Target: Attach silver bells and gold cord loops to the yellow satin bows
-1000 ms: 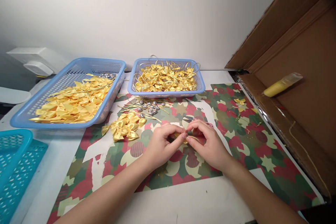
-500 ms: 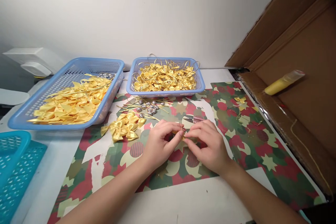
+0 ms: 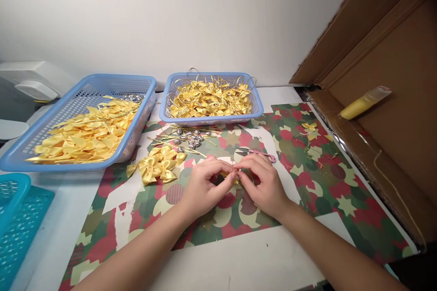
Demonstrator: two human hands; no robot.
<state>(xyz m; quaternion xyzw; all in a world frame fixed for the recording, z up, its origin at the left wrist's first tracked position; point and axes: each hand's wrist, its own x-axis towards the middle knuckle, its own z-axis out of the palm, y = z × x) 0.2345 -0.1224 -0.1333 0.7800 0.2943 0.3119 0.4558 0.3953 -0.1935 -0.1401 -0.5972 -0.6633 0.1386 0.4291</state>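
My left hand [image 3: 209, 184] and my right hand [image 3: 262, 182] meet fingertip to fingertip over the patterned sheet. Both pinch a small yellow ribbon bow [image 3: 236, 181], mostly covered by the fingers; a thin strand seems to rise between them. Just beyond my right hand lies a pair of small scissors [image 3: 268, 154] with pink handles. To the left of my left hand is a pile of loose yellow bows [image 3: 159, 165]. Silver bells or beads [image 3: 194, 138] lie behind it among short gold cords [image 3: 164, 138].
A blue basket [image 3: 73, 163] of yellow bows stands at the left, and another blue basket [image 3: 211, 120] with corded bows at the back. A teal basket [image 3: 30, 218] is at the lower left. Cardboard [image 3: 382, 45] walls the right side, with a yellow-filled tube [image 3: 363, 103] sticking out.
My right-hand fingers have drawn in closer to the left fingertips, and more of the scissors shows. The whole view has shifted slightly; the bow stays between both hands.
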